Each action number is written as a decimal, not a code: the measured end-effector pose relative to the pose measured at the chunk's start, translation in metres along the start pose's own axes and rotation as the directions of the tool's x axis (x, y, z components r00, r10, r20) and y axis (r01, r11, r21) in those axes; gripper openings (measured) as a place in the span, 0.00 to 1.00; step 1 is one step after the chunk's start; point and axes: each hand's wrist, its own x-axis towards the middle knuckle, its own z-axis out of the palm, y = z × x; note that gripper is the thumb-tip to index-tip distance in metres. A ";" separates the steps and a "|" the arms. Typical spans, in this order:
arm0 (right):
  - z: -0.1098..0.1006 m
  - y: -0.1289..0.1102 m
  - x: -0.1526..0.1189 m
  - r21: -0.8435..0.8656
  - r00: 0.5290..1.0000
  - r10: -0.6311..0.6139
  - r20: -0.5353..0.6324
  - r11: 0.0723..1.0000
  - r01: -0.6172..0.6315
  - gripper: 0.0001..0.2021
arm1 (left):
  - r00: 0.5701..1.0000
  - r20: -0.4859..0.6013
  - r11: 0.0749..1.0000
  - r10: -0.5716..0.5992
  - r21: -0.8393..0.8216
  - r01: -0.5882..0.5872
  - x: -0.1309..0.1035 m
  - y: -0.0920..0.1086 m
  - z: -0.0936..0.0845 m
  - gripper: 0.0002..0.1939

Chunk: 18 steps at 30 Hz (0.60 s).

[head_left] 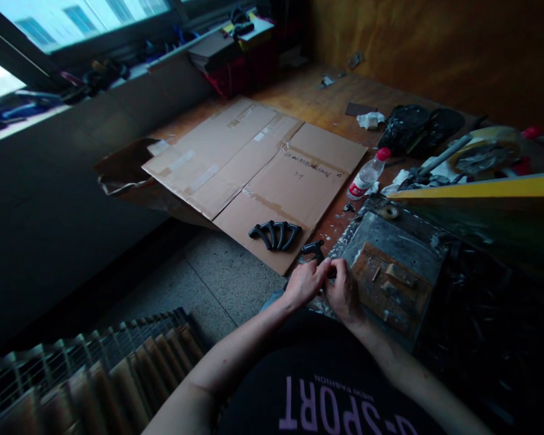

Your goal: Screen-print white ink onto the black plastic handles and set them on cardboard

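Note:
My left hand and my right hand meet in front of my body, fingers curled together. Both are closed around a black curved piece, whose upper end sticks out beyond my left fingers; the rest is hidden by the hands. Just up and left, several similar black curved pieces lie side by side on the near corner of a flattened cardboard sheet.
To the right is a grey metal plate with a wooden block fixture. A red-capped bottle stands beside the cardboard. Behind the plate runs a yellow edge. Dark parts fill the lower right; a slatted rack stands lower left.

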 end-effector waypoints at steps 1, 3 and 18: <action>0.002 -0.001 0.002 -0.005 1.000 -0.014 0.023 1.000 0.014 0.05 | 1.000 -0.006 1.000 -0.010 -0.023 0.010 0.002 -0.006 -0.002 0.30; 0.008 -0.001 0.008 -0.023 0.994 -0.064 0.092 0.998 0.066 0.05 | 0.998 -0.022 0.992 -0.058 -0.114 0.056 0.008 -0.023 -0.009 0.31; 0.109 0.027 0.091 -0.341 0.880 -0.020 0.474 0.918 0.204 0.16 | 0.853 -0.181 0.871 -0.489 -0.160 0.465 0.071 -0.163 -0.095 0.37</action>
